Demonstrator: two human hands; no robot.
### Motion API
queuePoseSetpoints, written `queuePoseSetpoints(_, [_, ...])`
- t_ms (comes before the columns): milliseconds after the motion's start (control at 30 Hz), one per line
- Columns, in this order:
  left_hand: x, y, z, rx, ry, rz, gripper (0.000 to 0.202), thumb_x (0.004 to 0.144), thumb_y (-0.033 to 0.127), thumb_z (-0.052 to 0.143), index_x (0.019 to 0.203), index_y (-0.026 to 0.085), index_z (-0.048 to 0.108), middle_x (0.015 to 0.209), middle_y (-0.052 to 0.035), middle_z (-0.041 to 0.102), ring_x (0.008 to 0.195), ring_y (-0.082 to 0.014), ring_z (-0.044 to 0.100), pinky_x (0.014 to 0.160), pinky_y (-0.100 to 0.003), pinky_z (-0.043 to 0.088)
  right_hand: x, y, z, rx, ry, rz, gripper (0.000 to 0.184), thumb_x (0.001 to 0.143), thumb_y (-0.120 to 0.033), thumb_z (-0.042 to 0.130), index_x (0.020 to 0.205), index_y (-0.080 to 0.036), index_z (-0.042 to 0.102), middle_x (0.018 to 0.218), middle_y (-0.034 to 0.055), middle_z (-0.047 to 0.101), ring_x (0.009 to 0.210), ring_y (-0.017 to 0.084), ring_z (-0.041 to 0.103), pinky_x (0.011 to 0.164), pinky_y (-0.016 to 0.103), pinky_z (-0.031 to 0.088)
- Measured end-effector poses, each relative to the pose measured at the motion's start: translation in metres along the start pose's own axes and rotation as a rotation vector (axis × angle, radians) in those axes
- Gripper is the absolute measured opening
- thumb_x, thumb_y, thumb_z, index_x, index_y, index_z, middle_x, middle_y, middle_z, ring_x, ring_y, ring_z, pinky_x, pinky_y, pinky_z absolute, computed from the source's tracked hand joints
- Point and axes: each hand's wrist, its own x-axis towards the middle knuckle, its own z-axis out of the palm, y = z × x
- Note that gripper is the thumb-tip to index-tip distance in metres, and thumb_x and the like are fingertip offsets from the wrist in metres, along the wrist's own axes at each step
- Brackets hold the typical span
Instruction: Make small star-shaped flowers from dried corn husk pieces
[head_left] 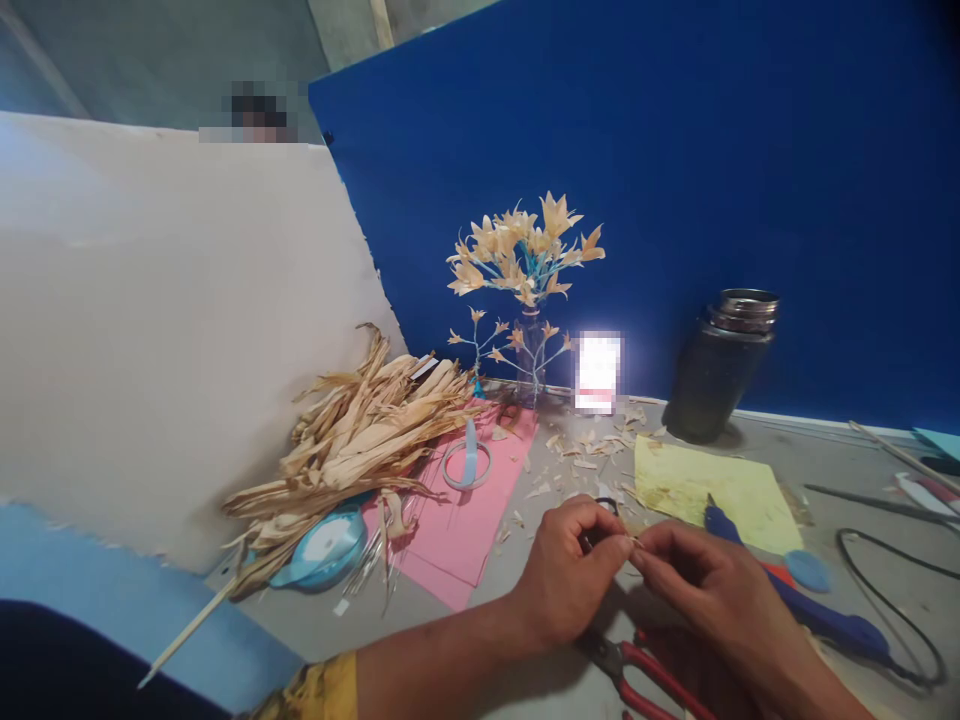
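Note:
Over the front middle of the table, my left hand [574, 565] and my right hand [720, 575] meet fingertip to fingertip. Both are closed in a pinch around something tiny and pale, mostly hidden by the fingers; its kind cannot be made out. Under my hands lie red-handled cutters [626, 662], their grips partly covered by my right arm. A blue glue gun [817, 610] rests just beyond my right hand, its nozzle on yellow paper [712, 480]. Pale husk scraps [581, 450] are scattered behind my hands.
Dried corn husks [375, 430] pile up at left, beside a blue ribbon roll [330, 550]. A tape roll [466, 467] sits on pink paper [450, 550]. Husk flowers [525, 245] stand in a clear bottle [530, 350]. A dark flask [716, 375] and a black cord [892, 550] are at right.

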Motion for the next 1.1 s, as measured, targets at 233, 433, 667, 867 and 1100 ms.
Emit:
queuePoseSetpoints(233, [0.004, -0.005, 0.000, -0.038, 0.013, -0.035, 0.010, 0.079, 0.019, 0.066, 0.069, 0.016, 0.067, 0.065, 0.0018, 0.057, 0.063, -0.0121, 0.049, 0.065, -0.026, 0.040, 0.001, 0.006, 0.004, 0.310, -0.054, 0.206, 0.037, 0.065, -0.054, 0.081, 0.070, -0.020, 0.068, 0.054, -0.0035, 0.055, 0.047, 0.013, 0.051, 0.040, 0.023, 0.043])
queuePoseSetpoints(433, [0.005, -0.008, 0.000, -0.113, -0.020, -0.106, 0.014, 0.079, 0.025, 0.068, 0.070, 0.016, 0.063, 0.060, 0.0033, 0.054, 0.056, -0.0108, 0.048, 0.058, -0.024, 0.038, -0.001, 0.008, 0.008, 0.488, -0.030, 0.295, 0.040, 0.064, -0.055, 0.084, 0.073, -0.021, 0.067, 0.054, -0.0056, 0.053, 0.043, 0.010, 0.047, 0.040, 0.023, 0.044])
queuePoseSetpoints(667, [0.003, -0.009, 0.000, -0.019, -0.013, -0.010, 0.013, 0.080, 0.024, 0.070, 0.070, 0.017, 0.066, 0.065, 0.0010, 0.058, 0.064, -0.0131, 0.052, 0.064, -0.025, 0.041, -0.001, 0.003, 0.006, 0.504, -0.103, 0.353, 0.040, 0.063, -0.053, 0.083, 0.068, -0.020, 0.061, 0.044, -0.0085, 0.045, 0.037, 0.007, 0.037, 0.037, 0.019, 0.032])
queuePoseSetpoints(867, [0.002, -0.013, 0.001, 0.103, 0.001, 0.257, 0.014, 0.085, 0.023, 0.067, 0.073, 0.017, 0.067, 0.075, -0.0030, 0.063, 0.075, -0.0163, 0.058, 0.072, -0.027, 0.043, -0.005, 0.010, 0.007, 0.538, -0.179, 0.380, 0.035, 0.072, -0.049, 0.078, 0.074, -0.022, 0.055, 0.048, -0.0081, 0.050, 0.040, 0.008, 0.045, 0.039, 0.018, 0.028])
queuePoseSetpoints(1100, [0.002, -0.009, 0.002, 0.092, 0.007, 0.085, 0.013, 0.085, 0.022, 0.064, 0.073, 0.017, 0.065, 0.074, -0.0007, 0.060, 0.073, -0.0148, 0.054, 0.071, -0.027, 0.041, -0.004, 0.005, 0.008, 0.657, -0.198, 0.322, 0.031, 0.075, -0.043, 0.077, 0.075, -0.021, 0.055, 0.055, -0.0077, 0.053, 0.044, 0.009, 0.048, 0.044, 0.020, 0.040])
